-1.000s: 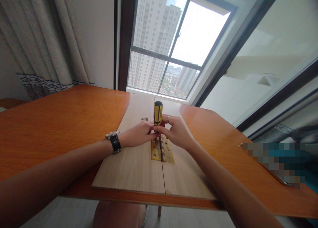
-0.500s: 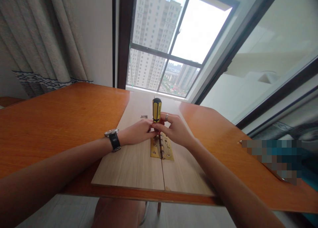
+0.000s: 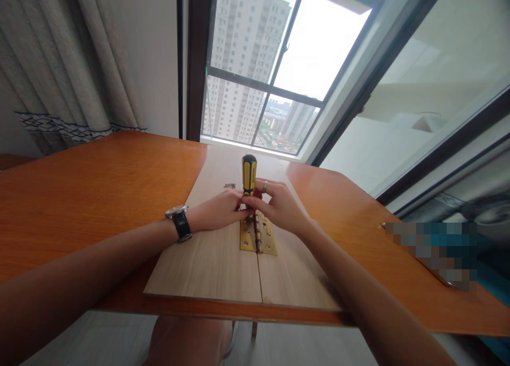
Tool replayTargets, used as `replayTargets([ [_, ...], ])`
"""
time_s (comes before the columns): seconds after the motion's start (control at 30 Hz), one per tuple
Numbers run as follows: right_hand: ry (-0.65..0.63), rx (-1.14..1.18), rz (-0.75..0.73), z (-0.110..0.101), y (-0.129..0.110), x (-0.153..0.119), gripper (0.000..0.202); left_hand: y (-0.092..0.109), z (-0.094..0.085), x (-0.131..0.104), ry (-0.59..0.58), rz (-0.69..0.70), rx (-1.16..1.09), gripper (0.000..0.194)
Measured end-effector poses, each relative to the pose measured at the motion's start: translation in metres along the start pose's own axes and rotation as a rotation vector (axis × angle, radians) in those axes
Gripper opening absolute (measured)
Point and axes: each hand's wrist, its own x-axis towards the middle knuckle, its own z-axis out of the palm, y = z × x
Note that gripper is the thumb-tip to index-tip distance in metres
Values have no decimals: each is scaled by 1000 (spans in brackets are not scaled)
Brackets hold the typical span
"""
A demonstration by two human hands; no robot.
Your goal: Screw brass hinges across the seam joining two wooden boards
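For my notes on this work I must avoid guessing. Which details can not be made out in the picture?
All in the head view:
- Screwdriver: tip hidden by the left hand and right hand.
- Hinge: far part covered by the hands.
- Small metal pieces: too small to tell their exact shape.
- Pixelated patch, right: blocks hide what lies there.

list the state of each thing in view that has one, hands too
screwdriver: upright, handle up
right hand: closed on screwdriver
left hand: at screwdriver's lower part, grip hidden
hinge: opened flat across the seam
left board, right board: flat, side by side
screws: loose on left board
watch: strapped on
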Motion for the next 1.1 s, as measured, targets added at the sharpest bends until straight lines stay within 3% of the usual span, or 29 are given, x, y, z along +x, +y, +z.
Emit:
replayTargets([
  [1.1, 5, 5, -22, 0, -1, 0, 28, -1, 0, -1, -8, -7, 16, 11],
])
